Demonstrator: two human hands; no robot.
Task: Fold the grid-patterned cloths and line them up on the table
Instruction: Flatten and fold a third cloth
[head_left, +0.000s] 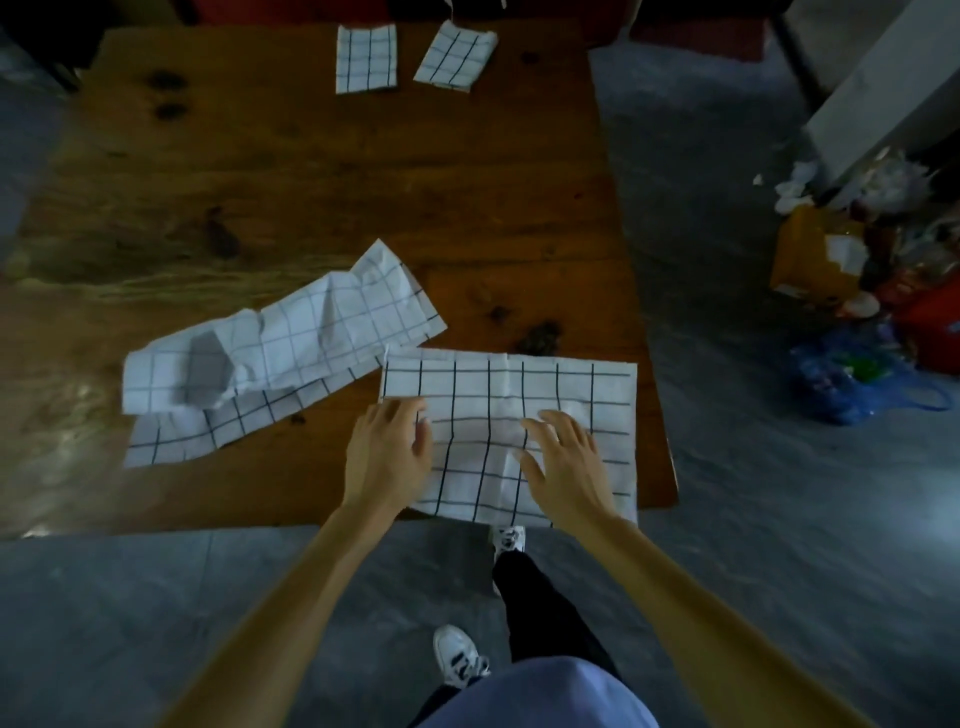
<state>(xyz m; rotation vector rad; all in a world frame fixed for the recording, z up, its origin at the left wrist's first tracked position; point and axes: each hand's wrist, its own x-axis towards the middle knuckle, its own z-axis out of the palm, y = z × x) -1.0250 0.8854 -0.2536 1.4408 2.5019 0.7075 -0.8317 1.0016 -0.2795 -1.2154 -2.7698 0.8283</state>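
Note:
A white cloth with a black grid (519, 395) lies spread flat at the near right corner of the wooden table (322, 171), its near edge hanging slightly over the table edge. My left hand (387, 452) rests on the cloth's left side with relaxed fingers. My right hand (563, 457) lies flat on its middle with fingers spread. A crumpled grid cloth (291, 338) lies to the left, over another one (218, 426). Two folded grid cloths (366, 58) (456, 56) sit at the table's far edge, the right one skewed.
Grey floor surrounds the table. To the right on the floor lie a heap of bags and rubbish (862, 249) and a blue bag (841, 379). A white cabinet (883, 88) stands at the upper right. My legs and shoes (460, 657) are below the table edge.

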